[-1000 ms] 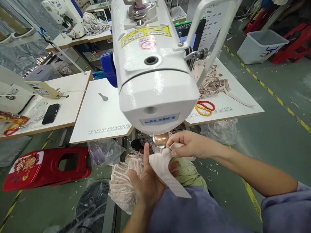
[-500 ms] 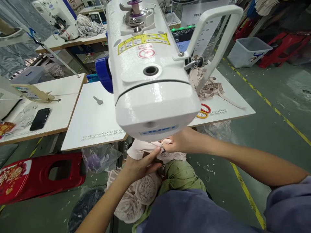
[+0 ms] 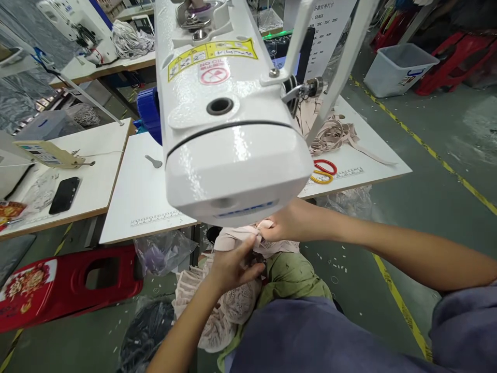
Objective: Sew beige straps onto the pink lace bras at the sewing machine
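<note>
A pale pink lace bra (image 3: 229,239) is gripped between my two hands, just below the head of a white sewing machine (image 3: 236,171). My left hand (image 3: 234,265) pinches its edge between thumb and fingers from the left. From the right, my right hand (image 3: 286,223) is closed on the same piece close to the left thumb, its fingertips partly covered by fabric. The machine head hides the needle area and part of the cloth. More pink lace bras (image 3: 238,305) lie bundled on my lap, below the left forearm.
Red-and-yellow-handled scissors (image 3: 324,172) and a heap of pink straps (image 3: 336,135) lie on the white table (image 3: 373,168) at right. Left are a small grey metal piece (image 3: 154,161), a black phone (image 3: 64,195) and a red stool (image 3: 70,290). A grey bin (image 3: 399,70) stands behind.
The view has shifted slightly, so the machine head appears further left. Both hands keep their hold on the bra, and the left hand looks a little more to the right.
</note>
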Motion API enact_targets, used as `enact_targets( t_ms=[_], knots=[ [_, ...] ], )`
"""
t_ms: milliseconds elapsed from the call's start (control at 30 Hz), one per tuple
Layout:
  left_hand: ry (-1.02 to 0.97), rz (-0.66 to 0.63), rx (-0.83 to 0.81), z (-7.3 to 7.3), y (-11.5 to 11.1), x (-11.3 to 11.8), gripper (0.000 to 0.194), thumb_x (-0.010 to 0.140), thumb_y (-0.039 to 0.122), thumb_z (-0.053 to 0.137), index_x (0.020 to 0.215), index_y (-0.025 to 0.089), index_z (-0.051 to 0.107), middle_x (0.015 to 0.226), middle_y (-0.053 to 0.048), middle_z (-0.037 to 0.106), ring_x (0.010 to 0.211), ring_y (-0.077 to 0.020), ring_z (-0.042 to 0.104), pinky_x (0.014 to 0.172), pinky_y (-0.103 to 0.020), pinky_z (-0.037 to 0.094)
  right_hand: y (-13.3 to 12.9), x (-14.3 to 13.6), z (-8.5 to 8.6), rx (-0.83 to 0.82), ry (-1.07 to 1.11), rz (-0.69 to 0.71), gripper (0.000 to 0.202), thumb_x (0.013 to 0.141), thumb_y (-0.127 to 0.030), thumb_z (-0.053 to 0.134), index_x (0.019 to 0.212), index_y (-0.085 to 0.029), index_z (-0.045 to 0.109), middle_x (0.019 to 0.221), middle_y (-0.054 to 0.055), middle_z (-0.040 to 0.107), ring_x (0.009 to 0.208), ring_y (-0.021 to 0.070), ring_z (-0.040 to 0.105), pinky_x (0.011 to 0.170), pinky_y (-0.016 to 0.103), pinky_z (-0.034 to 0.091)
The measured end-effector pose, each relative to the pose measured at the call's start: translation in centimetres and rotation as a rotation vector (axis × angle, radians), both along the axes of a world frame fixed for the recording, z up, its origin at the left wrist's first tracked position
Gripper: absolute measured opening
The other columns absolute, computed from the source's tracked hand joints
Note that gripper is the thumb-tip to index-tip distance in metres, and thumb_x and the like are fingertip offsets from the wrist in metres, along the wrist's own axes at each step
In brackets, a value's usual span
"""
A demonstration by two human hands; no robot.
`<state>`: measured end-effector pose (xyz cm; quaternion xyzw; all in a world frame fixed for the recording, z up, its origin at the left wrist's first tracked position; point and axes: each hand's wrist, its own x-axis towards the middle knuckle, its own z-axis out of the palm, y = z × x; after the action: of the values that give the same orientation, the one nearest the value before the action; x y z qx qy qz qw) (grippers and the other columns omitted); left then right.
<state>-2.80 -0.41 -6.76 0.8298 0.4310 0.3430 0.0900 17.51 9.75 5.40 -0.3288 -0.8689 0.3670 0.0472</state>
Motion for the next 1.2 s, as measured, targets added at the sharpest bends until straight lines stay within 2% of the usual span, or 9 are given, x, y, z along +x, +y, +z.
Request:
enact_targets(
  t_ms=[100, 300, 367, 467, 567, 733, 967, 1100, 1200],
  knots=[
    [0.160, -0.090, 0.248, 1.1, 1.0, -0.6, 0.048, 0.085, 0.031, 0.068, 0.131, 0.020, 0.058, 0.111, -0.013, 0.072, 0.106, -0.0290, 0.068, 0.097, -0.044, 0.053, 0.0, 0.0, 0.1, -0.021, -0.004, 0.007, 0.030, 0.073, -0.013, 0.054, 0.060, -0.020, 0.028, 0.057, -0.005, 0.030, 0.056, 0.0096, 0.023, 0.053, 0.029, 0.016],
    [0.233, -0.066, 0.303, 2.4, 1.6, -0.6, 0.040, 0.085, 0.024, 0.066, 0.124, 0.017, 0.062, 0.108, -0.015, 0.071, 0.098, -0.0287, 0.069, 0.095, -0.046, 0.054, 0.0, 0.0, -0.3, 0.068, -0.002, 0.008, 0.024, 0.074, -0.013, 0.054, 0.058, -0.020, 0.037, 0.055, -0.004, 0.037, 0.056, 0.0103, 0.028, 0.054, 0.029, 0.019],
    [0.229, -0.042, 0.254, 2.7, 1.2, -0.2, 0.044, 0.085, 0.021, 0.065, 0.128, 0.017, 0.059, 0.111, -0.015, 0.070, 0.101, -0.0292, 0.068, 0.094, -0.045, 0.055, -0.2, 0.4, -0.9, 0.083, 0.025, 0.000, 0.017, 0.078, -0.014, 0.055, 0.063, -0.019, 0.048, 0.059, -0.002, 0.047, 0.057, 0.0121, 0.038, 0.054, 0.028, 0.024],
    [0.189, 0.012, 0.106, 3.2, 0.4, 0.6, 0.051, 0.086, 0.018, 0.062, 0.136, 0.017, 0.052, 0.115, -0.015, 0.069, 0.108, -0.0290, 0.066, 0.094, -0.041, 0.055, -1.0, 1.3, -2.8, 0.212, 0.197, -0.050, 0.009, 0.086, -0.021, 0.057, 0.087, -0.018, 0.065, 0.087, 0.006, 0.065, 0.080, 0.0197, 0.057, 0.067, 0.029, 0.041],
    [0.175, 0.091, 0.031, 3.6, -0.4, 1.3, 0.050, 0.088, 0.021, 0.060, 0.137, 0.018, 0.050, 0.117, -0.014, 0.068, 0.108, -0.0297, 0.065, 0.091, -0.040, 0.057, -1.7, 2.1, -4.9, 0.450, 0.379, -0.111, 0.018, 0.093, -0.028, 0.054, 0.100, -0.021, 0.069, 0.109, 0.012, 0.066, 0.105, 0.0260, 0.058, 0.087, 0.039, 0.045],
    [0.173, 0.174, -0.053, 4.2, -1.1, 2.3, 0.050, 0.091, 0.024, 0.057, 0.140, 0.020, 0.047, 0.113, -0.012, 0.069, 0.096, -0.0265, 0.069, 0.078, -0.035, 0.060, -1.6, 2.1, -5.9, 0.442, 0.434, -0.156, 0.018, 0.093, -0.024, 0.055, 0.089, -0.023, 0.073, 0.097, 0.007, 0.069, 0.097, 0.0221, 0.062, 0.089, 0.040, 0.046],
    [0.240, 0.312, 0.003, 3.9, -2.1, 4.2, 0.056, 0.089, 0.018, 0.058, 0.142, 0.017, 0.043, 0.121, -0.016, 0.068, 0.107, -0.0318, 0.066, 0.092, -0.045, 0.055, -1.4, 1.8, -5.1, 0.422, 0.451, -0.183, 0.015, 0.090, -0.022, 0.060, 0.082, -0.022, 0.072, 0.087, 0.003, 0.070, 0.089, 0.0197, 0.062, 0.084, 0.035, 0.048],
    [0.258, 0.383, -0.015, 3.8, -2.6, 5.1, 0.055, 0.090, 0.023, 0.058, 0.143, 0.017, 0.043, 0.120, -0.017, 0.068, 0.109, -0.0353, 0.065, 0.092, -0.051, 0.055, -2.4, 2.1, -6.4, 0.549, 0.482, -0.202, 0.016, 0.095, -0.026, 0.055, 0.096, -0.024, 0.071, 0.094, 0.005, 0.070, 0.096, 0.0208, 0.063, 0.087, 0.037, 0.049],
    [0.224, 0.378, -0.041, 4.0, -2.9, 5.3, 0.054, 0.091, 0.024, 0.055, 0.143, 0.017, 0.043, 0.115, -0.016, 0.069, 0.112, -0.0349, 0.063, 0.092, -0.050, 0.055, -3.0, 2.4, -7.5, 0.707, 0.513, -0.154, 0.022, 0.093, -0.018, 0.053, 0.109, -0.025, 0.066, 0.101, 0.006, 0.070, 0.102, 0.0202, 0.063, 0.090, 0.038, 0.049]
  ],
)
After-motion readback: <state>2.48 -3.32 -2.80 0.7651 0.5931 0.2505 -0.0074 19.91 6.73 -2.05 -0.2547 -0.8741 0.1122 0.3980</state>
